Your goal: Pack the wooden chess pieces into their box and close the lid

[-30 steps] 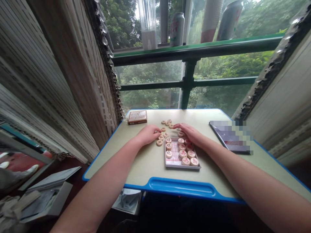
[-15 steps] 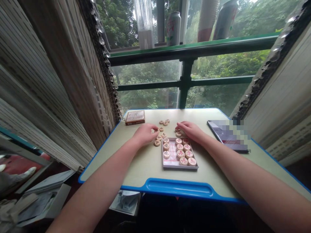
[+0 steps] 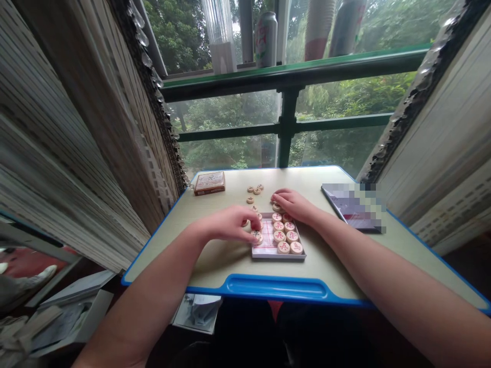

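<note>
My left hand (image 3: pixel 233 225) is over the left side of a shallow white box (image 3: pixel 279 256), its thumb and fingers closed on a xiangqi piece (image 3: pixel 256 234) with a dark character. That piece is above or against another one in the left column. On the right side of the box, several pieces with red characters (image 3: pixel 283 247) lie in two columns. Beyond the box's far edge, my right hand (image 3: pixel 289 203) rests low, fingertips closed at a xiangqi piece, partly hidden. Another wooden piece (image 3: pixel 277 208) lies just below those fingers.
Several loose pieces (image 3: pixel 257 191) lie past the box. A small brown-edged box (image 3: pixel 209 183) sits at the back left, and a dark tablet-like device (image 3: pixel 345 209) at the right. The table has a raised blue rim (image 3: pixel 276 287). Cans (image 3: pixel 266 40) and cups stand on the window ledge.
My left hand has moved from the loose pieces toward me and right, bringing a xiangqi piece over the box's left column. My right hand stays nearly in place. The view has shifted slightly.
</note>
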Action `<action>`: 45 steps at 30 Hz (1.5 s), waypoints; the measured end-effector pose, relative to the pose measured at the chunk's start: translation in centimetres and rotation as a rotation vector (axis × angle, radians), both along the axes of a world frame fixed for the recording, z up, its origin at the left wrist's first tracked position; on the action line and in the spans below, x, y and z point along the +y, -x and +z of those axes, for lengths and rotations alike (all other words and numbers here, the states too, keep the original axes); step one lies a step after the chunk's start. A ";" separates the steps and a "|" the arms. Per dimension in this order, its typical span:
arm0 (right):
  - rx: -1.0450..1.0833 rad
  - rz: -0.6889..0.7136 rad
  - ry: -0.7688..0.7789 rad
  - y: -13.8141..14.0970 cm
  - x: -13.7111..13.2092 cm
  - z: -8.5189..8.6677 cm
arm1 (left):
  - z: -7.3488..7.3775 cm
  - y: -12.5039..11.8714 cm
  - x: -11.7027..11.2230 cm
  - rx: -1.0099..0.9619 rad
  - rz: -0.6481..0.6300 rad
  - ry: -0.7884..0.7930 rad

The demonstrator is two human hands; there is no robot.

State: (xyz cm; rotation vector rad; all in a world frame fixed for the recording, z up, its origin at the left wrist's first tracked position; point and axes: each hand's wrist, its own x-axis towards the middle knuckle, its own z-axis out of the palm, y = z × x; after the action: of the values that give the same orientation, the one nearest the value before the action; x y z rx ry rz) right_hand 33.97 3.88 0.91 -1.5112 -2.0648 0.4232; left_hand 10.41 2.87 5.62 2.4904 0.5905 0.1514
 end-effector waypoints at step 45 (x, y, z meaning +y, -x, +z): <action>-0.148 -0.147 -0.113 -0.2 0.0 0.2 | -0.8 -0.5 -0.3 -0.060 0.016 -0.130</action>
State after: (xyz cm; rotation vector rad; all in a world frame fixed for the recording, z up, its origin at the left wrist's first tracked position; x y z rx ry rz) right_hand 34.18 3.88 1.15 -1.6549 -2.0329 0.1396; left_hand 10.89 2.56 4.81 2.5964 0.5930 0.2775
